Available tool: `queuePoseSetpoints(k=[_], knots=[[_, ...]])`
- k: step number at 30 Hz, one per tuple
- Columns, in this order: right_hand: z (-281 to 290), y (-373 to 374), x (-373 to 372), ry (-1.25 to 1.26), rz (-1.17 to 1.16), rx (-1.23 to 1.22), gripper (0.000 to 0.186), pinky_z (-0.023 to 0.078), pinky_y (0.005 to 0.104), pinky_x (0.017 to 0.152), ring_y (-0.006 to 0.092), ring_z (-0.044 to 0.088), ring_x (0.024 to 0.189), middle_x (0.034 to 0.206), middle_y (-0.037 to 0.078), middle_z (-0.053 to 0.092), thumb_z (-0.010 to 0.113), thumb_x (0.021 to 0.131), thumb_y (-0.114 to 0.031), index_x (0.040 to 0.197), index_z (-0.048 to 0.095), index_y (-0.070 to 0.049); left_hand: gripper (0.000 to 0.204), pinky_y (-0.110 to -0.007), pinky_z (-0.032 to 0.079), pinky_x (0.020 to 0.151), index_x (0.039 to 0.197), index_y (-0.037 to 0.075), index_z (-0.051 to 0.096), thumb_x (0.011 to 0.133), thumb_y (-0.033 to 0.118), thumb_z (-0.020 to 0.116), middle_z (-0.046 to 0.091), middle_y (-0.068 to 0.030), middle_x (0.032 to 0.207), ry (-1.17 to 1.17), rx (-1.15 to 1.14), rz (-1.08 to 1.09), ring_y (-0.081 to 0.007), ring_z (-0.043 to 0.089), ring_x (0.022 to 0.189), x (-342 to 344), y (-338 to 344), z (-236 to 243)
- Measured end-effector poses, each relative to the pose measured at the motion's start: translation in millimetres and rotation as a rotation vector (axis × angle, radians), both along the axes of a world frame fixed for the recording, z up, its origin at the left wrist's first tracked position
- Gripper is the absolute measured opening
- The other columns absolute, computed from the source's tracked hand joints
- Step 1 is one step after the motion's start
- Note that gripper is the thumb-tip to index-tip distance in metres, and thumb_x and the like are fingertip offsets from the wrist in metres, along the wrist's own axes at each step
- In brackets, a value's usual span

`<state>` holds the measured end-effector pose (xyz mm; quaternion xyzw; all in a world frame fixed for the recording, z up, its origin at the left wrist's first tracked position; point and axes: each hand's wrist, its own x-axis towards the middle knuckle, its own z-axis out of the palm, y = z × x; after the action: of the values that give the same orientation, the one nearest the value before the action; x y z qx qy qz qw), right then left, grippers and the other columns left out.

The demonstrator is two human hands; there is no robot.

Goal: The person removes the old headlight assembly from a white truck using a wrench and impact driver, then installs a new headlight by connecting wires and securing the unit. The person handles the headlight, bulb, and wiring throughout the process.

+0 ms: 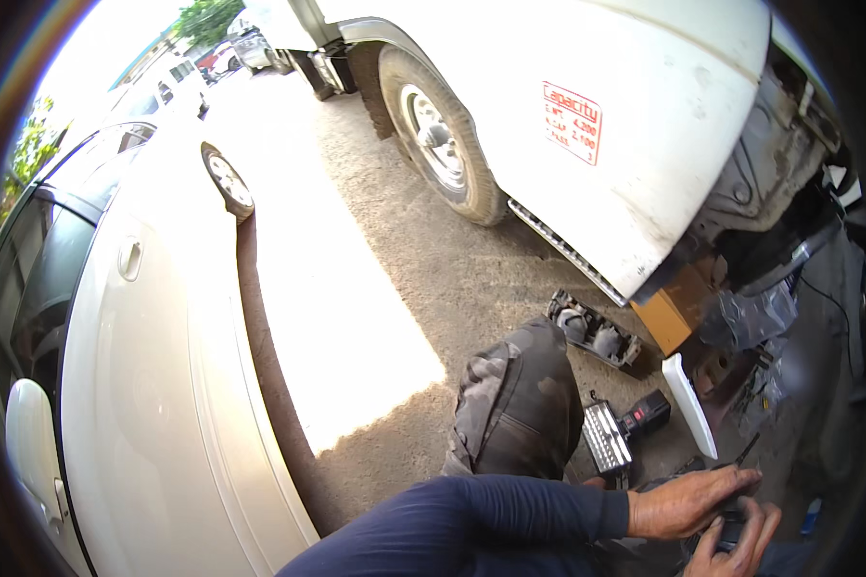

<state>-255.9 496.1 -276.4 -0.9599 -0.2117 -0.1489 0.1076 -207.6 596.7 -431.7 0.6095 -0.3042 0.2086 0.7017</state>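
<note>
At the lower right my hands are close together over a small black object (731,529), mostly covered by fingers. My left hand (688,502), at the end of a dark blue sleeve, curls over its upper side. Below, my right hand (738,546) wraps its fingers round it. A thin dark rod (749,448) sticks up just beyond the fingers; whether it belongs to the object I cannot tell. Close by lie a work light (606,438) with a lit-looking panel, a black-and-red battery-like block (647,413) and a curved white trim strip (690,406).
A lamp housing (595,332) and a cardboard box (676,310) lie beside a white truck (635,58) with its front opened up. Clear plastic wrapping (752,317) is near the box. My camouflage-clad knee (520,404) is in front. A pale car (164,365) stands at left.
</note>
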Motion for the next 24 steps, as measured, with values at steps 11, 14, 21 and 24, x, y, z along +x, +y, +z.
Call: queuePoseSetpoints(k=[11, 14, 21, 24], knots=[[25.4, -59.6, 69.5, 0.545, 0.178, 0.222, 0.036, 0.050, 0.0360, 0.102, 0.0243, 0.062, 0.117, 0.137, 0.015, 0.061, 0.057, 0.108, -0.010, 0.141, 0.056, 0.003, 0.065, -0.050, 0.051, 0.096, 0.153, -0.002, 0.045, 0.093, 0.013, 0.065, 0.065, -0.0238, 0.119, -0.164, 0.154, 0.059, -0.0428, 0.063, 0.110, -8.0, -13.6, -8.0], [19.1, -66.4, 80.5, 0.910, 0.272, 0.168, 0.031, 0.050, 0.0359, 0.100, 0.0236, 0.062, 0.115, 0.133, 0.013, 0.064, 0.054, 0.110, -0.010, 0.137, 0.060, 0.005, 0.048, -0.049, 0.052, 0.089, 0.141, 0.000, 0.055, 0.098, 0.017, 0.064, 0.068, -0.0207, 0.109, -0.244, 0.144, 0.083, -0.0415, 0.065, 0.101, -8.0, -18.4, -10.7], [-33.3, -87.9, 59.1, 0.692, 0.257, 0.648, 0.032, 0.050, 0.0354, 0.097, 0.0239, 0.065, 0.113, 0.125, 0.015, 0.069, 0.065, 0.106, -0.011, 0.134, 0.063, 0.006, 0.067, -0.053, 0.051, 0.101, 0.148, -0.004, 0.046, 0.085, 0.004, 0.068, 0.061, -0.0261, 0.125, -0.102, 0.066, 0.094, -0.0458, 0.060, 0.117, -9.0, -12.9, -32.0], [-37.5, -93.1, 60.4, 0.722, 0.184, 0.660, 0.045, 0.051, 0.0368, 0.098, 0.0249, 0.066, 0.114, 0.126, 0.017, 0.070, 0.072, 0.103, -0.015, 0.140, 0.059, 0.006, 0.069, -0.053, 0.050, 0.105, 0.148, -0.003, 0.048, 0.082, 0.001, 0.069, 0.061, -0.0257, 0.126, -0.068, 0.099, -0.028, -0.0460, 0.059, 0.124, -16.0, 2.1, -20.5]])
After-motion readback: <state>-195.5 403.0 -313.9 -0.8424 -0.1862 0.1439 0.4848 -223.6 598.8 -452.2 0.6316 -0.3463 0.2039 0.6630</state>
